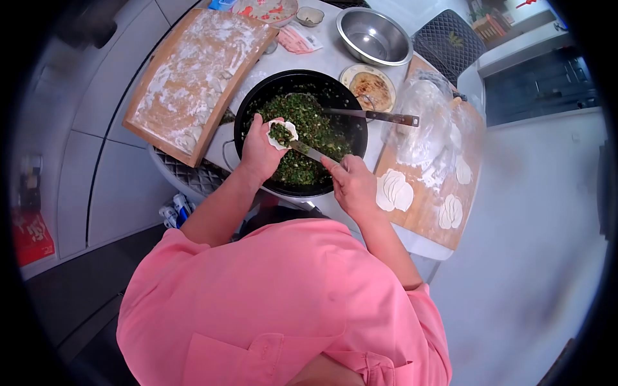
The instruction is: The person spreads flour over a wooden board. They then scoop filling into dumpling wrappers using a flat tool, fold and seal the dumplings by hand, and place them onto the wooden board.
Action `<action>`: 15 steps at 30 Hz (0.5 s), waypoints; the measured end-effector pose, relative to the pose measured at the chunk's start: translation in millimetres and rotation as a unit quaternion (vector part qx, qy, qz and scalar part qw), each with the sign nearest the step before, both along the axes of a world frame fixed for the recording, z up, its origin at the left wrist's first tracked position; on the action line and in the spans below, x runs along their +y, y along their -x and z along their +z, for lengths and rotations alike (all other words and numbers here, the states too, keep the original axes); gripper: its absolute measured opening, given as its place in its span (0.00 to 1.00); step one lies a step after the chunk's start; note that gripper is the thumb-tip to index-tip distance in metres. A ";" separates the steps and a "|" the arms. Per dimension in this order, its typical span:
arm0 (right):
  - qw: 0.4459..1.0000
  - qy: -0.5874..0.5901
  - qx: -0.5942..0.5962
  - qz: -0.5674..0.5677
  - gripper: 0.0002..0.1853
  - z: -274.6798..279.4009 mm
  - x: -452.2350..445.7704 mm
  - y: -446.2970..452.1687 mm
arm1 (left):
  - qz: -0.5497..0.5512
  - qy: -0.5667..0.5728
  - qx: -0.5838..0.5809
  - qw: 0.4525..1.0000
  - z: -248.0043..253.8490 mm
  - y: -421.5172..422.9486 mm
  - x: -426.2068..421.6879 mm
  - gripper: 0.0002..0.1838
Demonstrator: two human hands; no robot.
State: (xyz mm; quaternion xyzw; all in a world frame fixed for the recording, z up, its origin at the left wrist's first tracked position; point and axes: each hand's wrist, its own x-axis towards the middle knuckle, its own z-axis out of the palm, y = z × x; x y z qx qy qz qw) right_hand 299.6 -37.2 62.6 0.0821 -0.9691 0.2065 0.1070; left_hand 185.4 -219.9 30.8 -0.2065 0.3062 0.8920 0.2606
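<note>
My left hand (pixel 259 153) is closed around the edge of a round white dumpling wrapper (pixel 293 130), held over the wide black pot (pixel 351 134). A mound of chopped green filling (pixel 280 133) lies in the middle of the wrapper. Gripped in my right hand (pixel 353 183) is a flat metal spreader (pixel 311 152), its tip touching or very near the wrapper's filling. More green filling (pixel 296 110) covers much of the pot's bottom. Another long-handled utensil (pixel 394 118) rests across the pot's right rim, its far end in the pot.
Right of the pot, a wooden board (pixel 418 222) carries wrapper stacks (pixel 394 191) and a clear plastic bag (pixel 421 106). A floured board (pixel 193 71) lies at left. Behind stand a steel bowl (pixel 374 37) and a plate (pixel 348 74) with a browned flatbread (pixel 371 90).
</note>
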 end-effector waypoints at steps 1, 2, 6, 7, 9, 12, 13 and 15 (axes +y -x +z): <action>1.000 0.001 0.001 0.000 0.19 -3.6 2.1 -0.6 | 0.000 0.001 0.001 1.000 -1.6 1.2 -1.2 0.31; 0.999 -0.029 -0.024 -0.012 0.19 -8.0 6.5 -2.0 | 0.006 -0.011 0.005 1.000 -6.6 2.5 -3.2 0.30; 0.996 -0.069 -0.045 -0.039 0.19 -10.5 8.3 -3.9 | -0.052 0.041 0.138 0.988 -22.5 1.6 -14.3 0.26; 0.996 -0.069 -0.045 -0.039 0.19 -13.6 8.4 -2.7 | -0.052 0.040 0.138 0.988 -18.4 -1.7 -13.5 0.26; 0.995 -0.057 -0.074 -0.033 0.19 -23.9 8.9 2.6 | -0.060 0.082 0.181 0.978 -5.9 -7.1 -12.0 0.30; 0.998 -0.055 0.025 0.013 0.19 -26.2 7.0 7.8 | -0.130 0.025 0.120 0.984 6.8 -6.8 -11.0 0.35; 0.998 -0.055 0.025 0.013 0.19 -23.6 4.1 9.5 | -0.152 -0.018 0.088 0.984 8.7 -8.1 -12.2 0.34; 0.991 0.073 0.105 0.044 0.17 -13.8 -4.5 12.0 | -0.175 -0.064 0.083 0.979 12.8 -10.4 -11.2 0.33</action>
